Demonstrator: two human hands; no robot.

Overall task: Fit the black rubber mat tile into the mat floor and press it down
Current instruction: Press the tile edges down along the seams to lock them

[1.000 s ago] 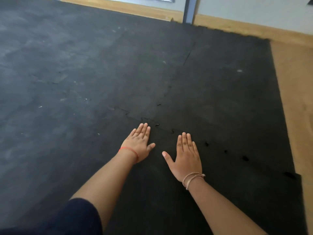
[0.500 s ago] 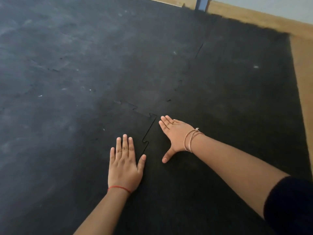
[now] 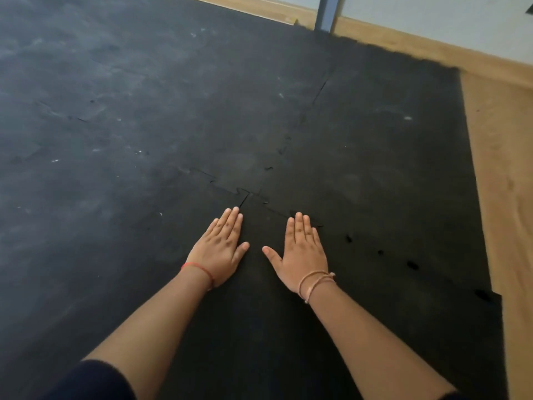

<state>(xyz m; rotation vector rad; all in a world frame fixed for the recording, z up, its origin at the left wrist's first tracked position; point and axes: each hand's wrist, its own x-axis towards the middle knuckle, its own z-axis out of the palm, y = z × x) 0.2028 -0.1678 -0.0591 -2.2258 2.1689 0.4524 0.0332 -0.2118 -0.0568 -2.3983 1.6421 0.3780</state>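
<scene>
The black rubber mat tile (image 3: pixel 360 327) lies flat at the near right, its jigsaw edges meeting the dusty mat floor (image 3: pixel 115 125). My left hand (image 3: pixel 220 249) rests palm down on the left seam, fingers together, fingertips just below a short open gap in the joint (image 3: pixel 243 200). My right hand (image 3: pixel 302 255) lies flat on the tile beside it, thumb spread out. Neither hand holds anything. Small dark holes (image 3: pixel 380 252) show along the tile's far seam to the right of my right hand.
Bare wooden floor (image 3: pixel 501 197) runs along the mat's right edge and the far side. A grey post (image 3: pixel 327 13) stands at the far edge by a pale wall. The tile's right corner (image 3: pixel 490 295) juts past the neighbouring tile.
My right hand has turned from sideways on the corner seam to fingers pointing away. My left hand has moved up and right onto the seam. The view has tilted up.
</scene>
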